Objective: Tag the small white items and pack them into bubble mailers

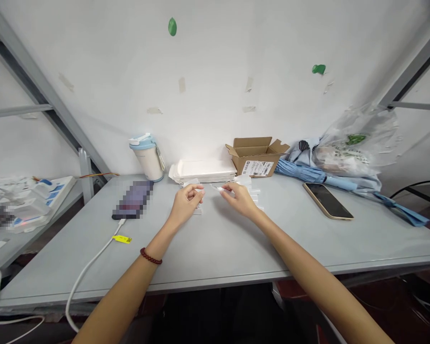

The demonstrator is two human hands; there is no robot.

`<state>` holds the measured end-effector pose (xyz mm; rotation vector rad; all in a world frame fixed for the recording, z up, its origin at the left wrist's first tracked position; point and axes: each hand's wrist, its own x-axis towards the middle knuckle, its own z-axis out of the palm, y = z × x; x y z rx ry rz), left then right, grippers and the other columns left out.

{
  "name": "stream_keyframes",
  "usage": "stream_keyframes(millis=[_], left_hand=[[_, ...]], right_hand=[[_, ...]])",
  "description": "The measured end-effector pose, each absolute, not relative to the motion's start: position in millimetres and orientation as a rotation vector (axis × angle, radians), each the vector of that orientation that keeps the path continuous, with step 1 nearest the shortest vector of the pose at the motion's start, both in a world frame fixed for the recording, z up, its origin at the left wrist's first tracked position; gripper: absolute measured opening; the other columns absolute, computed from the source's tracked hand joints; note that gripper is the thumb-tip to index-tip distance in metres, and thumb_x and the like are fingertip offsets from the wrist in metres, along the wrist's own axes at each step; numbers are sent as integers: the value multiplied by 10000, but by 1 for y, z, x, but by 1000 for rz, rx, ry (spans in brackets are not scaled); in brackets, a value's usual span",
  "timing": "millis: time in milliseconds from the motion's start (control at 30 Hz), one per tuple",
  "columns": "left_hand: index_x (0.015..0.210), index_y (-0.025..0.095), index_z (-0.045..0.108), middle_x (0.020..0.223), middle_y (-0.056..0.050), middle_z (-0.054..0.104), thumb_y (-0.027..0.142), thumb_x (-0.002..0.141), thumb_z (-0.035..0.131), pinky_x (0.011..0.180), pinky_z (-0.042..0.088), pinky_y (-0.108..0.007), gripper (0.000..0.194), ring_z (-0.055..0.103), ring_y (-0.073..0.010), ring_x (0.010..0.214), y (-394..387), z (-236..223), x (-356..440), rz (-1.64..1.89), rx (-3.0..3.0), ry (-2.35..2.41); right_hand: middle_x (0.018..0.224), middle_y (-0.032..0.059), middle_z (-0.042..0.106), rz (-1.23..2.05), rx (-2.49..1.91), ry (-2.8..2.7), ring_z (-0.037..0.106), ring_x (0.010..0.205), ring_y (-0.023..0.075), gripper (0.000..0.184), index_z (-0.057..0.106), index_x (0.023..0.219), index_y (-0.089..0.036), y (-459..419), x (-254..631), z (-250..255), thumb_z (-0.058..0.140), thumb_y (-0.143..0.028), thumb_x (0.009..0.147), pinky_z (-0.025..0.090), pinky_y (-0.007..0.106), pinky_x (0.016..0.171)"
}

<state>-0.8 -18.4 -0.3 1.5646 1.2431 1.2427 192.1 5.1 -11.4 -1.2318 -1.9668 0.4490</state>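
My left hand (187, 204) is closed above the grey table, its thumb pressed to the curled fingers; anything in them is too small to make out. My right hand (239, 198) pinches a small white and clear piece (219, 188) between thumb and fingertips, in the gap between the hands. Just behind both hands lies a stack of flat white packets (208, 169). Small clear plastic pieces (254, 193) lie beside and partly behind my right hand. Another clear piece (198, 210) shows under my left hand.
An open cardboard box (260, 160) and a cup (150, 160) stand by the wall. A phone (134, 198) on a white cable lies left; another phone (328, 200), a folded blue umbrella (308, 173) and a plastic bag (354, 148) lie right. Power strips (53, 196) sit far left.
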Motion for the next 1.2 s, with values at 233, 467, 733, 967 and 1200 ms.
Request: stream_keyframes(millis=[233, 467, 733, 967, 1200], left_hand=[[1008, 128, 617, 611, 19, 565, 472, 738, 597, 492, 409, -229, 438, 476, -92, 478, -18, -3, -1, 1063, 1619, 1229], [720, 147, 620, 606, 6, 571, 471, 748, 590, 488, 376, -225, 327, 460, -79, 465, -22, -1, 3, 916, 1703, 1165], [734, 145, 629, 597, 12, 558, 466, 730, 614, 485, 359, -225, 321, 440, -74, 469, -24, 5, 3, 924, 1616, 1144], [742, 148, 627, 615, 7, 552, 485, 703, 636, 476, 350, -221, 340, 439, -76, 483, -25, 7, 2, 968, 1551, 1113], [758, 150, 638, 623, 5, 556, 472, 707, 642, 472, 354, -223, 326, 442, -77, 483, -25, 6, 1, 984, 1532, 1070]], right_hand=[[608, 11, 612, 861, -1086, -1686, 541, 613, 136, 239, 615, 725, -167, -6, 186, -1, 504, -354, 823, 413, 254, 620], [517, -20, 541, 1043, -986, -1510, 483, 534, 112, 258, 585, 634, -167, -7, 184, 3, 571, -387, 769, 405, 251, 579], [506, -26, 519, 1047, -980, -1481, 464, 525, 105, 295, 564, 597, -171, -7, 185, 3, 597, -420, 753, 391, 250, 570], [499, -30, 503, 1104, -938, -1487, 455, 499, 96, 321, 521, 554, -172, -8, 184, 4, 608, -426, 731, 388, 249, 546], [478, -35, 495, 1093, -995, -1517, 449, 484, 91, 318, 507, 529, -173, -13, 183, 9, 607, -410, 716, 384, 247, 541]])
